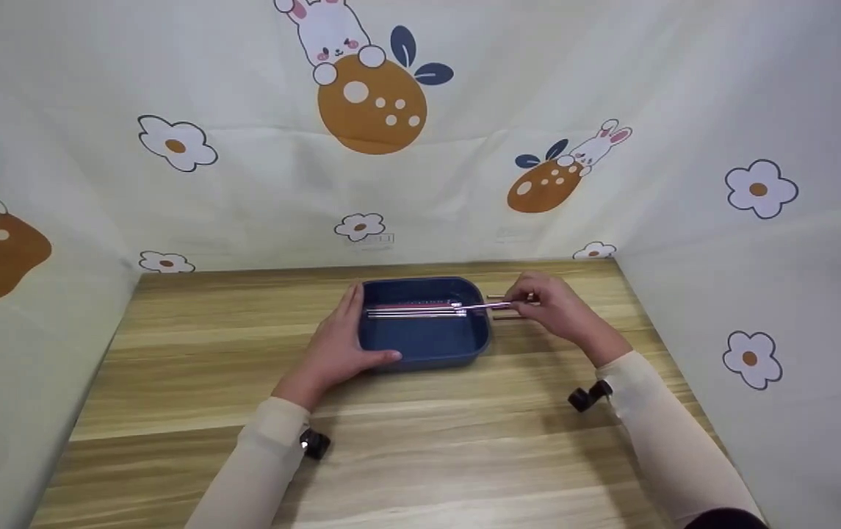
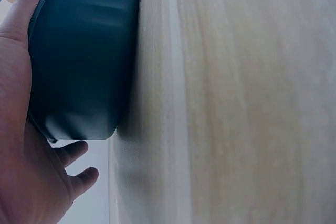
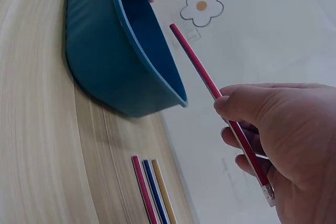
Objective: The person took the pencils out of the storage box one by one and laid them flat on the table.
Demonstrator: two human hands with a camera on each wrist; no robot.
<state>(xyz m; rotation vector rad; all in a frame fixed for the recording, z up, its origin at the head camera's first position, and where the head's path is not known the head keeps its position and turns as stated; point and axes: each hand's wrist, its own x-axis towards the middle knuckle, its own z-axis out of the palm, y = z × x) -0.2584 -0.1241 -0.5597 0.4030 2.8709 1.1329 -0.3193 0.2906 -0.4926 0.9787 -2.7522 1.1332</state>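
A blue rectangular bin [image 1: 424, 345] rests on the table. My left hand [image 1: 338, 344] holds its left end, thumb along the front rim and fingers reaching round the far side. Between the thumb and fingers of my right hand [image 3: 294, 129] is a red pencil [image 3: 197, 64] with a metal-capped end near the palm. Its other end extends over the bin's right rim in the head view. Inside lie several pencils [image 1: 413, 313], side by side, lengthwise. Below the right hand, a pink-red pencil [image 3: 144, 188], a blue pencil [image 3: 154, 188] and a yellow pencil [image 3: 165, 190] lie on the table.
The wood-grain table [image 1: 420, 441] is enclosed at the back and sides by a pale cloth [image 1: 258, 198] printed with rabbits and flowers. Small black cameras are strapped at both wrists, including the right wrist camera [image 1: 589, 395].
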